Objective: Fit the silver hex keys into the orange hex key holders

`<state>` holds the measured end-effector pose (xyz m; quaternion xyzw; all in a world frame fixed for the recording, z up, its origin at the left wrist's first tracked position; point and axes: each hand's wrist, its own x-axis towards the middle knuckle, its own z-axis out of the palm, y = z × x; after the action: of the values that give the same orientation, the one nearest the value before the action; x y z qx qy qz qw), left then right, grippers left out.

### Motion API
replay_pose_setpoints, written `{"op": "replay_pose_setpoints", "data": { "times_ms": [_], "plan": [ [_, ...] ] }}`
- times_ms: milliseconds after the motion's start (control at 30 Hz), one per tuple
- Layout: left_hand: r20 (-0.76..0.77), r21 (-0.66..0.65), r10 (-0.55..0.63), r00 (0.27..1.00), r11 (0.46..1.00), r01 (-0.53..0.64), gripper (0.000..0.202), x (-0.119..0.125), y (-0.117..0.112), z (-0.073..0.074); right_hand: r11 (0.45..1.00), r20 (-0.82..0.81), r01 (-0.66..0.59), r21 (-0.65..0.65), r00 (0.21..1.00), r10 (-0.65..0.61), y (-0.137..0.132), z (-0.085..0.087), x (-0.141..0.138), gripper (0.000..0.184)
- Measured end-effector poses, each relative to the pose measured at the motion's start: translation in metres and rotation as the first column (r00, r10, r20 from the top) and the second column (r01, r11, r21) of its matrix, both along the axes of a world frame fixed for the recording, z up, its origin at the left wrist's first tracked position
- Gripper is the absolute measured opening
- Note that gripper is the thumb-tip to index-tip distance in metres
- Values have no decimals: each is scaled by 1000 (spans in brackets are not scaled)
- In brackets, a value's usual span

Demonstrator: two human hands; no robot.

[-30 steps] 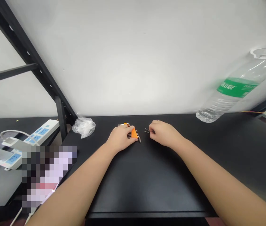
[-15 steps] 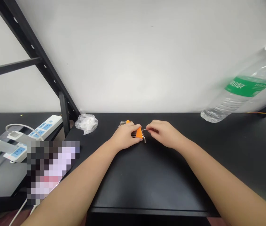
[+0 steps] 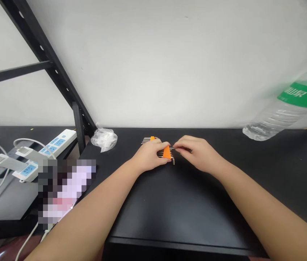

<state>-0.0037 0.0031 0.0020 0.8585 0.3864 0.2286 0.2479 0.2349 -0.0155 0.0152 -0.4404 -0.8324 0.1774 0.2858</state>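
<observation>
My left hand (image 3: 151, 156) is curved down over a set of steel hex keys (image 3: 148, 140), closed around it, and my left fingers (image 3: 159, 145) press on the bundle with their tips right against the wedge-shaped orange holder (image 3: 167, 153). The keys fan out on both sides of those fingertips: a row of shafts pokes out beyond them, and a short bent end (image 3: 173, 161) hangs just past my fingertips on the near side. A second bit of orange (image 3: 152, 138) shows just beyond my left knuckles. My right hand (image 3: 198, 154) sits just beside the holder, with the right fingers (image 3: 183, 144) curled and closed, thumb and forefinger pinched on a thin steel key (image 3: 173, 148) that runs from the holder to my fingertips. Both hands rest low over the black tabletop (image 3: 186, 206). Well beyond my left fingers lies a crumpled clear plastic bag (image 3: 104, 139), and farther left of it stands a black metal shelf post (image 3: 79, 139), with a white power strip (image 3: 58, 143) with blue sockets past that. Well past my right fingers, a clear water bottle (image 3: 286, 112) with a green label sits tilted and blurred at the edge of the view.
</observation>
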Motion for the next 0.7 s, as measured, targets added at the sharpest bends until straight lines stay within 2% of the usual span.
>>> {"op": "replay_pose_setpoints", "data": {
  "times_ms": [100, 200, 267, 367, 533, 600, 700],
  "plan": [
    [25, -14, -27, 999, 1000, 28, 32, 1, -1, 2, 974, -192, 8, -227, 980, -52, 0, -3, -2, 17],
    [46, -5, -55, 997, 998, 56, 33, 2, -2, 3, 900, -354, -35, -435, 925, -135, 2, -7, -5, 18],
    [64, 15, -57, 996, 998, 56, 34, 2, -2, 2, 881, -383, -43, -471, 910, -161, 3, -8, -6, 20],
    [96, 41, -49, 994, 998, 45, 40, 1, -1, 0, 886, -375, -29, -463, 912, -166, 3, -7, -8, 25],
    [138, 53, -54, 989, 997, 47, 44, 2, 0, 1, 880, -334, -87, -468, 939, -84, 1, -8, -11, 35],
    [138, 45, -62, 988, 997, 56, 42, 3, -1, 3, 861, -365, -136, -490, 929, -61, 1, -11, -12, 38],
    [132, 28, -63, 989, 998, 60, 37, 3, -1, 4, 801, -449, -223, -555, 891, -63, 3, -16, -12, 40]
  ]
}}
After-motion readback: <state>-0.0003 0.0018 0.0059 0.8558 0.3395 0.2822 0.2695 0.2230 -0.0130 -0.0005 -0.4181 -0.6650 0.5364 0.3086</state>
